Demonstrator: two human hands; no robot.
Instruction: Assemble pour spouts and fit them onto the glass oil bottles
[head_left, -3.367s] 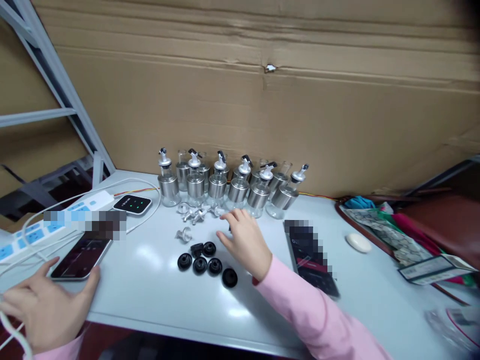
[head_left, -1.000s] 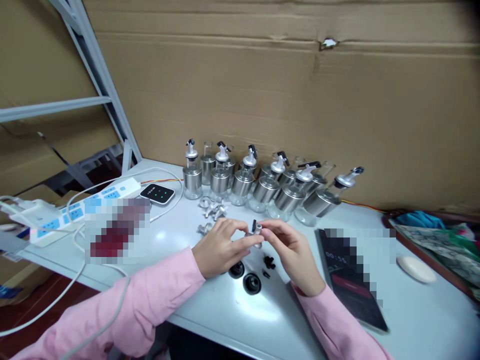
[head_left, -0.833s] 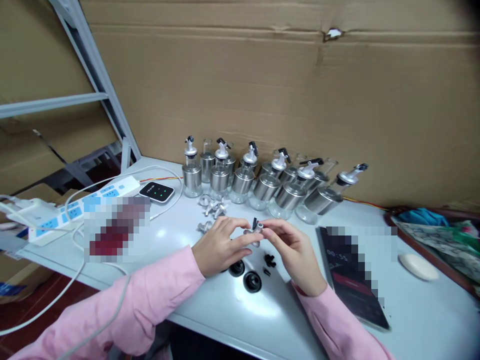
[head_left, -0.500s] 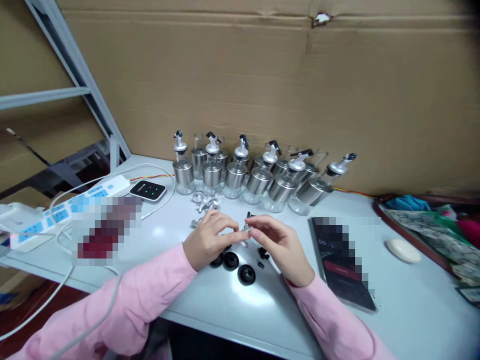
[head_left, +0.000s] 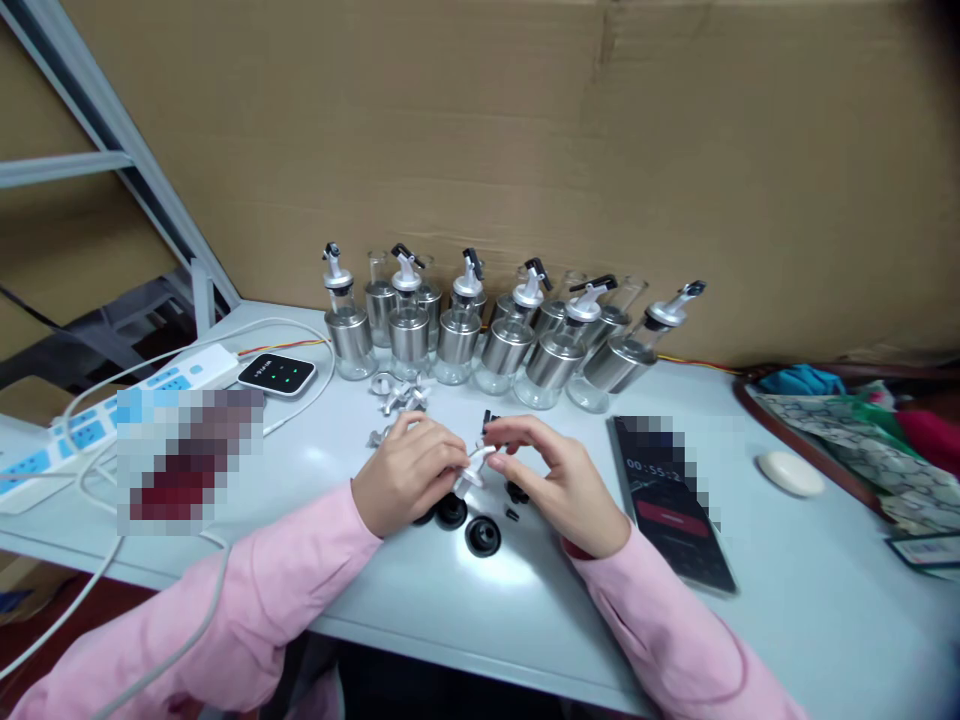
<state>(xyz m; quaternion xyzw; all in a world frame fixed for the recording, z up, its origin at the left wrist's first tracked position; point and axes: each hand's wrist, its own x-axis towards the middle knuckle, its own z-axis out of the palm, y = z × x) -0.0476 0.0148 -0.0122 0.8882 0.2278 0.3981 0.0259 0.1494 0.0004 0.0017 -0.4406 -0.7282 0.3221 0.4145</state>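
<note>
A silver pourer spout [head_left: 472, 470] is between my two hands above the table. My left hand [head_left: 409, 472] is closed, pinching its left side with thumb and fingers. The thumb and fingertips of my right hand [head_left: 570, 485] grip its upper end. Below my hands lie round black stoppers [head_left: 483, 537], one partly hidden by my left hand. Small black pieces [head_left: 512, 514] are beside my right hand, some behind its fingers. Several loose silver spouts [head_left: 401, 392] lie in a pile beyond my left hand.
Glass bottles with steel sleeves [head_left: 459, 335] stand along the cardboard wall [head_left: 375, 120], the front ones wearing pourers. A phone [head_left: 667, 500] and a white oval object [head_left: 790, 473] lie right. On the left are a power strip [head_left: 172, 385], a black-topped device [head_left: 277, 374] and white cables.
The spout has turned from lying nearly flat to a tilted, more upright pose, showing its flared base. My hands stay close together around it. The camera view has shifted slightly.
</note>
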